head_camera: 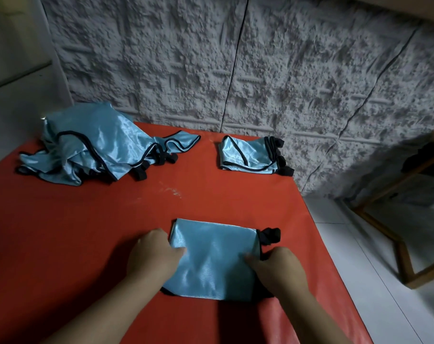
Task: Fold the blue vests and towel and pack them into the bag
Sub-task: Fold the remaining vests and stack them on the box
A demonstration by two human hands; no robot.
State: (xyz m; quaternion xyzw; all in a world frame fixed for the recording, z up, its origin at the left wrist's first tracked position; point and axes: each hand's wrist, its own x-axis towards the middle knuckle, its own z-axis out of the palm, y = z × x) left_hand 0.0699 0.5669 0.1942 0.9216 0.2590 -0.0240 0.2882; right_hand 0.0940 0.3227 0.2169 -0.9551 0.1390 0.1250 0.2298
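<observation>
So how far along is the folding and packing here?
Done: one folded vest lies at the far right of the red table. In hand: the left hand and right hand grip the sides of a second folded vest. Left: the crumpled pile of vests at far left. No bag or towel is in view, so packing hasn't started.

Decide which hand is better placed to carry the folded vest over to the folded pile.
Right hand: it grips the folded vest on the side nearer the folded pile, far right on the red table. Left hand would cross over.
</observation>
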